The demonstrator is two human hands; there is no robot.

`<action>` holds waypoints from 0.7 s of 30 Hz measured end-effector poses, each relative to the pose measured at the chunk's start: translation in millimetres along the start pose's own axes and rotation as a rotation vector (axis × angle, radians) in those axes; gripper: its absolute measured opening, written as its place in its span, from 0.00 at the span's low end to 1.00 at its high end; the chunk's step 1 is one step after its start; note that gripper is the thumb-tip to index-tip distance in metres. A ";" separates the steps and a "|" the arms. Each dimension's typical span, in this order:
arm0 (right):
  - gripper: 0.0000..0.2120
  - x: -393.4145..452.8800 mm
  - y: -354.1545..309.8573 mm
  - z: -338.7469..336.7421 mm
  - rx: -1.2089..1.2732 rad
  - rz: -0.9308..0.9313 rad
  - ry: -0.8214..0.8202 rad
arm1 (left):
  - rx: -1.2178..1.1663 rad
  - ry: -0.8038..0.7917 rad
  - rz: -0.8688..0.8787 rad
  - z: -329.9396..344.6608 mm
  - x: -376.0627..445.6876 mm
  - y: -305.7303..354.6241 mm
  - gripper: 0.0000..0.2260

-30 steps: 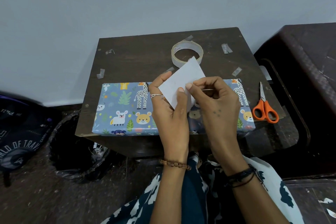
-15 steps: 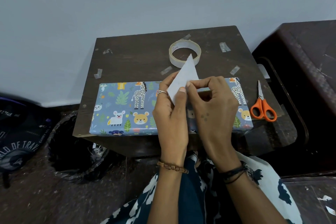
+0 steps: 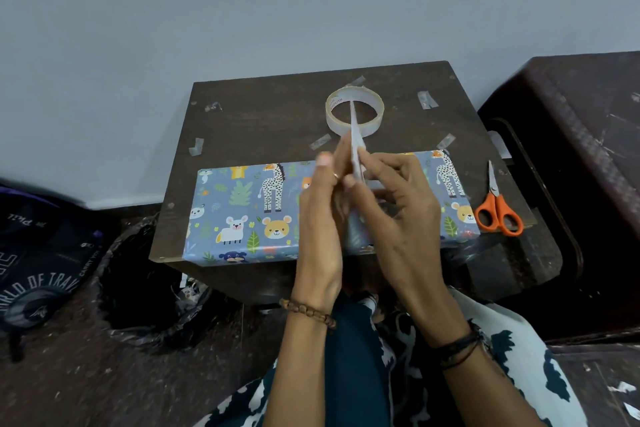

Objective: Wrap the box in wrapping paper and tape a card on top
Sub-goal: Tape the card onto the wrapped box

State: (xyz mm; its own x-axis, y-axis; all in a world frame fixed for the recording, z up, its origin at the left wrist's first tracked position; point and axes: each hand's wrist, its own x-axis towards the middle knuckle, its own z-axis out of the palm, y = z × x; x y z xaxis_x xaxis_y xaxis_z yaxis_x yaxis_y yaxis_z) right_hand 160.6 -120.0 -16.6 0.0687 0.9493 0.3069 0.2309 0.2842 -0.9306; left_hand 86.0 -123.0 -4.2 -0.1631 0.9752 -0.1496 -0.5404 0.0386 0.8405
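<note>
Box (image 3: 242,211): already wrapped, animal-print paper on every face I can see, lying flat along the near edge of the dark table (image 3: 270,121), its long side toward me. Nearest to me, my lap and both forearms; bead bracelet on one wrist, dark bands on the other. Above the box I hold the white card (image 3: 355,146) between both hands, edge-on to my eye, so it reads as a thin upright sliver. My left hand (image 3: 322,218) has its fingers laid along the card's left face, fairly straight, thumb side hidden; my right hand (image 3: 403,218) pinches the card's lower part with curled fingers. Whether a piece of tape is already stuck to the card, I cannot tell; the fingers are blurred there. Card is off the box, not yet set down. Right of the box, just beside its end, orange-handled scissors (image 3: 498,208) lie on the table. Farther back, behind the card, the roll of clear tape (image 3: 375,114) sits flat. Small cut tape strips (image 3: 427,100) are stuck here and there on the tabletop, seemingly ready for use. Beyond that, plain wall. Judgement: wrapping is done; what remains is placing the card on the top face and taping it down.
</note>
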 end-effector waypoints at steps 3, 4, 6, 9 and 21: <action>0.12 2.6 -1.8 -8.9 0.170 0.053 0.013 | 0.261 0.036 0.181 -10.5 4.5 11.2 0.12; 0.16 3.7 -1.9 -11.9 0.234 0.089 0.009 | 0.345 0.070 0.234 -15.6 6.1 15.3 0.15; 0.21 4.6 -2.3 -16.3 0.327 0.160 -0.029 | 0.458 0.107 0.252 -26.9 6.8 22.4 0.25; 0.16 5.7 -1.6 -19.0 0.353 0.237 -0.097 | 0.346 -0.022 0.142 -36.6 5.6 30.0 0.28; 0.25 10.2 -0.7 -14.1 0.296 0.252 -0.219 | 0.415 0.061 0.072 -34.0 0.9 35.4 0.28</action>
State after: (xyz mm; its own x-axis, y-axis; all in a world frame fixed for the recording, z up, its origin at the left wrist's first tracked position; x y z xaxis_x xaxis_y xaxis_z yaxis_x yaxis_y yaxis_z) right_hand 174.8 -112.4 -10.0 -0.1272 0.9909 0.0429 -0.0566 0.0359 -0.9978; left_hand 38.7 -128.1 7.7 -0.2433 0.9645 -0.1029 -0.1499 0.0674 0.9864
